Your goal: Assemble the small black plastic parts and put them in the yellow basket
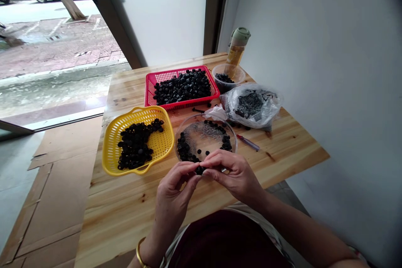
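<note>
Between the fingertips of both hands is a small round black part, partly covered by the fingers. My left hand pinches it from the left, and my right hand pinches it from the right. Just beyond the hands lies a clear round tray with black round parts along its edge and thin silvery pins or wires inside. To the left, a yellow basket holds a heap of black ring-like and round pieces.
A red basket full of black discs stands at the back. Right of it are a clear tub, a bottle and a plastic bag of dark small pieces. A screwdriver lies by the tray on the wooden table.
</note>
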Demonstrator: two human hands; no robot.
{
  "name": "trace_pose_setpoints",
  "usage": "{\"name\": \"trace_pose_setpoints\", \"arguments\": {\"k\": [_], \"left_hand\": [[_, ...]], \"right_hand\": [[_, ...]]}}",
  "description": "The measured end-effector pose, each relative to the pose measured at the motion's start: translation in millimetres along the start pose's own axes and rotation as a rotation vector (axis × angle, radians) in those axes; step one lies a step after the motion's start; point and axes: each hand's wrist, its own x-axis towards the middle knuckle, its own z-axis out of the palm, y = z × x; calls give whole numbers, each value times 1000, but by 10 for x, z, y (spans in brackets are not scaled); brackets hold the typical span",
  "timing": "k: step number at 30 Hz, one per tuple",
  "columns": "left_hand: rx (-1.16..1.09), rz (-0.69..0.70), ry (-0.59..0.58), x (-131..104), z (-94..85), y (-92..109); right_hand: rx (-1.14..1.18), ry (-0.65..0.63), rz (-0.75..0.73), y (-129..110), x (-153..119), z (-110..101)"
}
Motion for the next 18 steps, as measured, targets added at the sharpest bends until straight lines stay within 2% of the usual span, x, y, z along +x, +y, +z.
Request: {"name": "trace_pose_setpoints", "arguments": {"k": [6, 13, 18], "left_hand": [[-123, -61, 17, -25, 30, 7], [-118, -35, 61, -64, 19, -65], [-131, -78, 62, -96, -19, -144]], "right_hand": [[-62, 6, -41, -48, -8, 9], [-123, 15, -69, -151, -13, 41], [-179, -20, -71, -207, -13, 42]]}}
